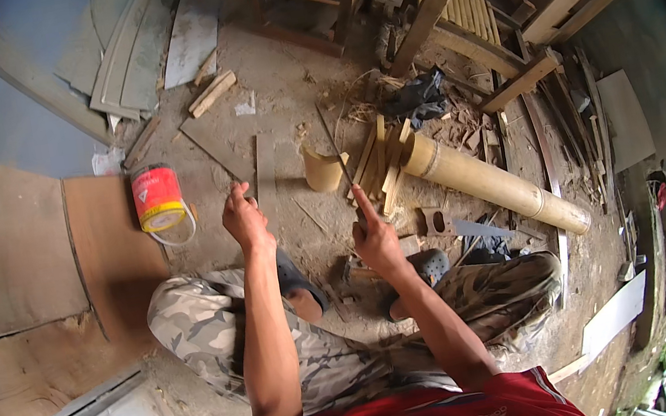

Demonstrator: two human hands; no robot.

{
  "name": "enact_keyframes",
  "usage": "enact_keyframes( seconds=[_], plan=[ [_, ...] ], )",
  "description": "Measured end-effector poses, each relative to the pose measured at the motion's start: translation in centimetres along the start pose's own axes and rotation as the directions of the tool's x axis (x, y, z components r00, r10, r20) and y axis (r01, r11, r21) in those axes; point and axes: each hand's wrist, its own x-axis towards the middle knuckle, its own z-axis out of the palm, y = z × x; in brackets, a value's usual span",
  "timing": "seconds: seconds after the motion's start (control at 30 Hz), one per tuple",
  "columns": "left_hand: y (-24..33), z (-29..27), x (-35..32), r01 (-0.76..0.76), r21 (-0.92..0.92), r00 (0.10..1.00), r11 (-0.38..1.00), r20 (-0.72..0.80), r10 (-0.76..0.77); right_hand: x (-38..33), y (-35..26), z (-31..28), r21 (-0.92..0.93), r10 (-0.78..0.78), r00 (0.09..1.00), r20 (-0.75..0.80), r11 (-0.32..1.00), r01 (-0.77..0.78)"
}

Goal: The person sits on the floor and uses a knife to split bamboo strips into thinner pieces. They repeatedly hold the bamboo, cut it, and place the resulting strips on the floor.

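Note:
My left hand (pixel 247 221) is closed, fingers curled, on the end of a thin dark stick (pixel 209 155) that points away to the far left. A long, narrow-bladed knife (pixel 333 141) is in my right hand (pixel 377 240), its blade pointing away from me and my index finger stretched along it. My palm mostly hides the handle. Just beyond the blade stands a short cut piece of bamboo (pixel 322 170). Several split bamboo strips (pixel 382 162) lie to its right, against the end of a thick bamboo pole (pixel 488 180).
A handsaw (pixel 460 225) lies right of my right hand, near my shoe. On the left stands a red and yellow bucket (pixel 158 198) with a white handle. Wood blocks (pixel 213 94), a black plastic bag (pixel 417 99) and slatted bamboo furniture (pixel 459 13) are farther off.

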Motion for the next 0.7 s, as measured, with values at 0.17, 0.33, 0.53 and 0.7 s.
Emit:
enact_keyframes(
  seconds=[0.17,0.33,0.53,0.7],
  plan=[
    [-0.5,0.5,-0.1,-0.015,0.039,0.999,0.999,0.031,0.014,2.2,0.7,-2.8,0.051,0.015,1.0,-0.012,0.999,-0.014],
    [-0.7,-0.1,0.2,-0.017,0.047,0.999,0.999,0.032,0.015,-0.9,-4.5,-7.1,0.101,-0.018,0.996,-0.091,0.995,0.028],
    [-0.1,0.0,0.4,-0.008,0.038,1.0,0.999,0.003,0.008,-2.6,-7.6,-7.4,0.165,-0.047,0.997,-0.069,0.984,0.058],
    [-0.5,0.4,-0.1,-0.017,0.033,1.0,0.999,0.027,0.016,-0.5,1.1,0.3,0.068,0.029,0.996,0.08,0.997,-0.035]
  ],
)
